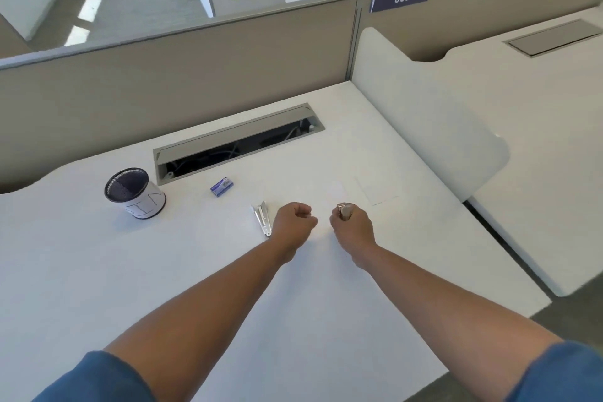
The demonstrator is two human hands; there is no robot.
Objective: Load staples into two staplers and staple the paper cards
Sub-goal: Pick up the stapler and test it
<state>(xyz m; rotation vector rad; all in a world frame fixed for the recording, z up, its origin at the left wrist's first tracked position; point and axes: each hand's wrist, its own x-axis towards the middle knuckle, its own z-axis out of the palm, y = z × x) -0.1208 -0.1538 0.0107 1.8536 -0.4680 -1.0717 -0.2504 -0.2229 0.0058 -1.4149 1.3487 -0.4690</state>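
My right hand (352, 225) is closed around a small metal stapler (343, 209), whose shiny end sticks out above my fist. My left hand (293, 220) is curled into a fist just left of it, fingertips pinched together; whether it holds anything small I cannot tell. A second silver stapler (262, 218) lies swung open on the white desk (163, 271), right beside my left wrist. A blue staple box (222, 186) sits further back to the left. White paper cards (375, 189) lie faintly visible on the desk beyond my right hand.
A black mesh pen cup (134, 192) with a white paper wrap stands at the left. An open grey cable tray (235, 140) is cut into the desk behind the box. Beige partition walls (163, 75) close the back, and a white divider (424, 127) stands at the right.
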